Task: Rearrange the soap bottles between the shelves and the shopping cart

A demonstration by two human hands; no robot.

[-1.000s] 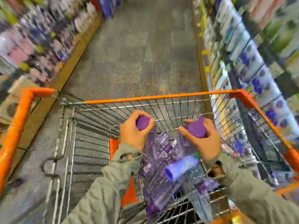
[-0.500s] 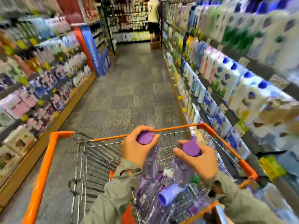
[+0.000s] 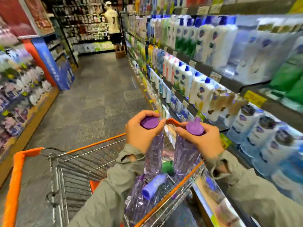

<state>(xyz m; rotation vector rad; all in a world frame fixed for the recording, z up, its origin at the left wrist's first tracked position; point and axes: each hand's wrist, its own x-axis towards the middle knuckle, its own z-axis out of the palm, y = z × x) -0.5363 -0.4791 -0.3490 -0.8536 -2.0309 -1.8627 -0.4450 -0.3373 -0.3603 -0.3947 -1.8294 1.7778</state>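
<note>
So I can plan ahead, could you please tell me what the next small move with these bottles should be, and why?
Probably carry both rightward to the shelves: the left hand grips the left purple-capped bottle and the right hand the right purple-capped bottle at their caps, upright over the shopping cart beside those shelves.

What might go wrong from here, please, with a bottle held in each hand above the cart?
The left hand and right hand grip the left bottle and right bottle only near the caps, so either might slip. A dropped one could hit the lying bottle in the cart.
</note>
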